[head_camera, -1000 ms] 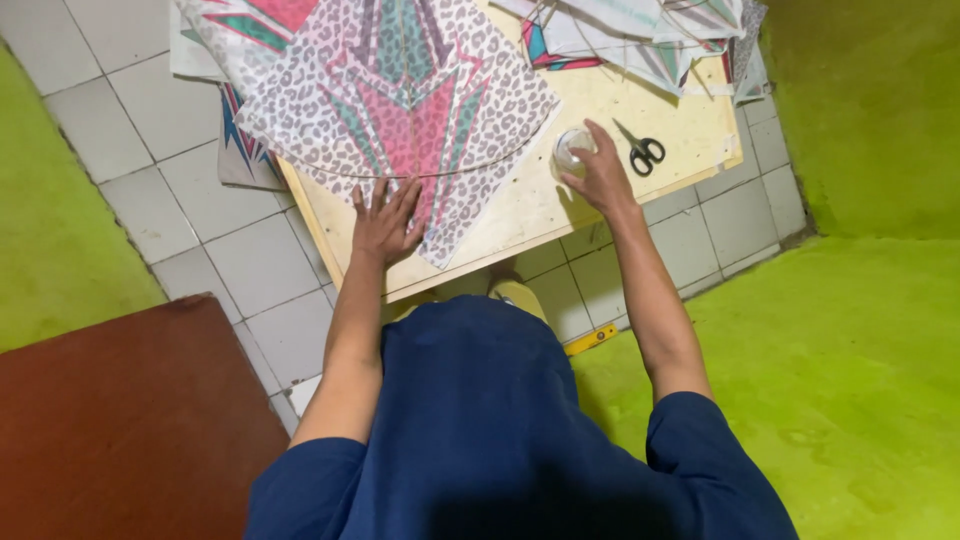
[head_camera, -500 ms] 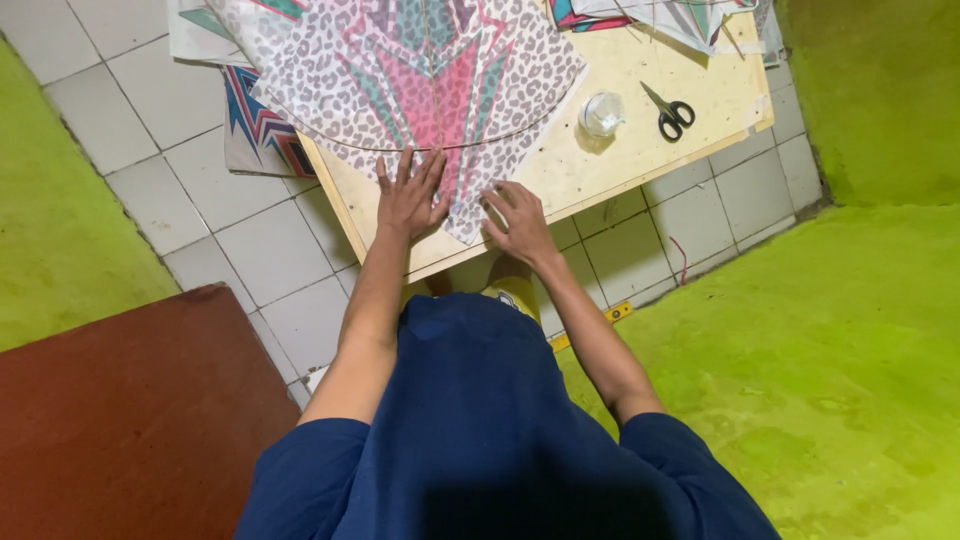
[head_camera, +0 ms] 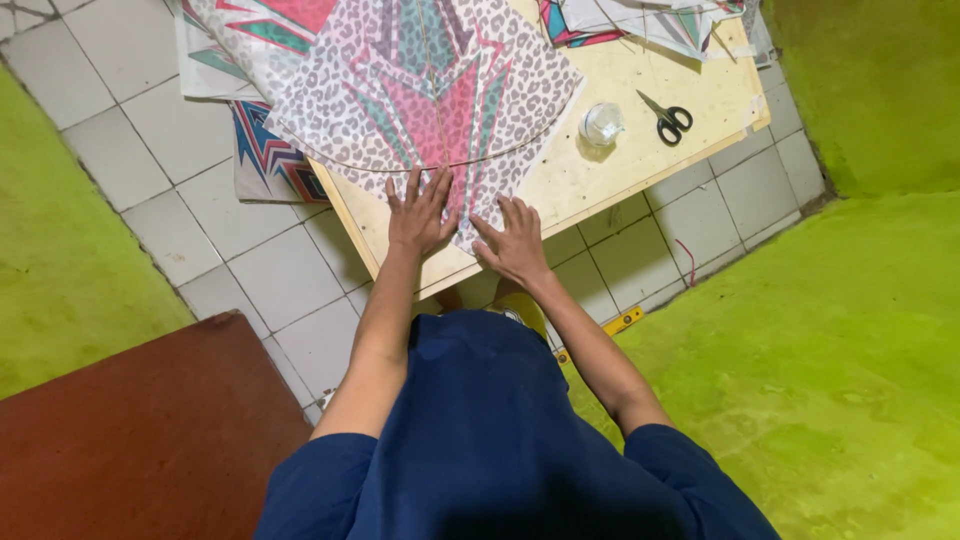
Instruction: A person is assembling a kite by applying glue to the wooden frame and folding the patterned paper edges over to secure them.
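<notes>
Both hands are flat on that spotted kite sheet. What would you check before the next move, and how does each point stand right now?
1. Left hand flat on the leopard-spotted pink and teal paper kite sheet: ok.
2. Right hand flat on the sheet's lower tip: ok.
3. Sheet resting on the pale wooden board: mostly ok; its upper left part overhangs the board edge.
4. Black-handled scissors away from both hands, lying on the board: ok.
5. Small clear round container beside the sheet, not on it: ok.
6. Thin curved stick across the sheet firmly attached: cannot tell.
</notes>
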